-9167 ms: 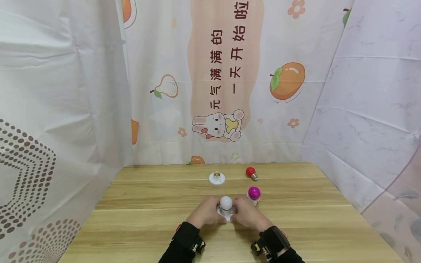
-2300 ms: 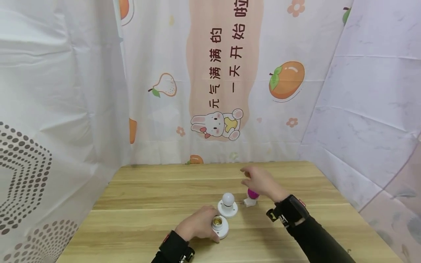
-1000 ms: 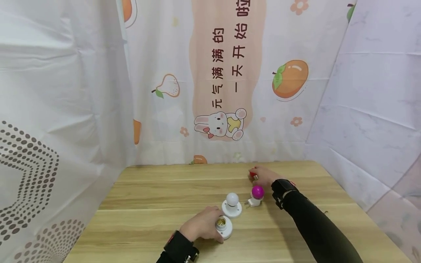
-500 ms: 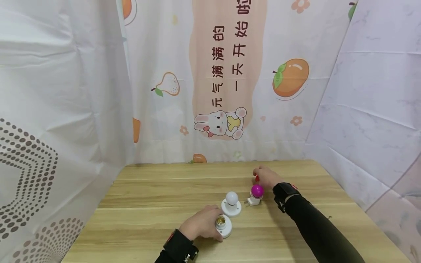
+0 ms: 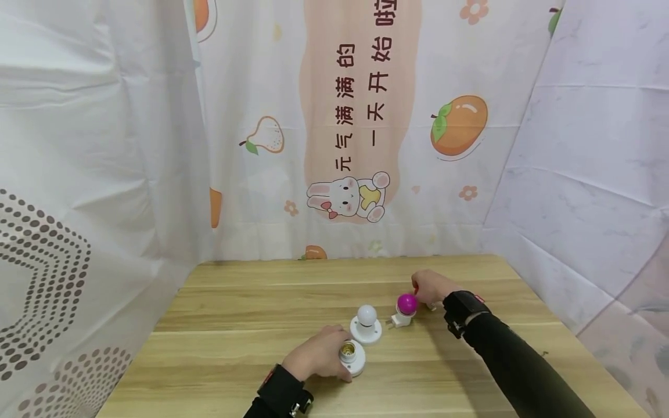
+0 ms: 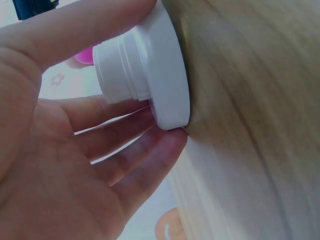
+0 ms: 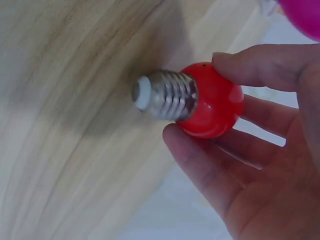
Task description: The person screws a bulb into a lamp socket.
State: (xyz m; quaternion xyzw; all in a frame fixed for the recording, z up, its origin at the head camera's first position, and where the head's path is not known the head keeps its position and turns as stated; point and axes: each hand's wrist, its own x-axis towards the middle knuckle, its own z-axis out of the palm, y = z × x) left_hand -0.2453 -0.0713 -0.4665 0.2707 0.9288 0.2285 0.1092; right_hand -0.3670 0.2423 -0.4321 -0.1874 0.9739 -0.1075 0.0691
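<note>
My left hand (image 5: 320,353) grips the base of a white round lamp socket (image 5: 354,361) near the front of the table, thumb on one side and fingers on the other. The socket's brass-coloured inside faces up with no bulb in it. Between thumb and fingers, my right hand (image 5: 435,285) holds a red light bulb (image 7: 212,102) by its globe. Its metal screw end (image 7: 172,95) points away from the palm, above the tabletop in the right wrist view. Most of this bulb is hidden by the hand in the head view.
Just behind the held socket stands a white bulb (image 5: 367,315) in another white socket (image 5: 366,333). A magenta bulb (image 5: 407,303) in a white plug-in holder (image 5: 401,320) stands close to my right hand. Printed curtains (image 5: 251,191) border the wooden table (image 5: 235,325).
Earlier both hands were at the white bulb's socket. The left hand now holds the other socket, brought forward from the back. The right hand has picked up the red bulb and moved right.
</note>
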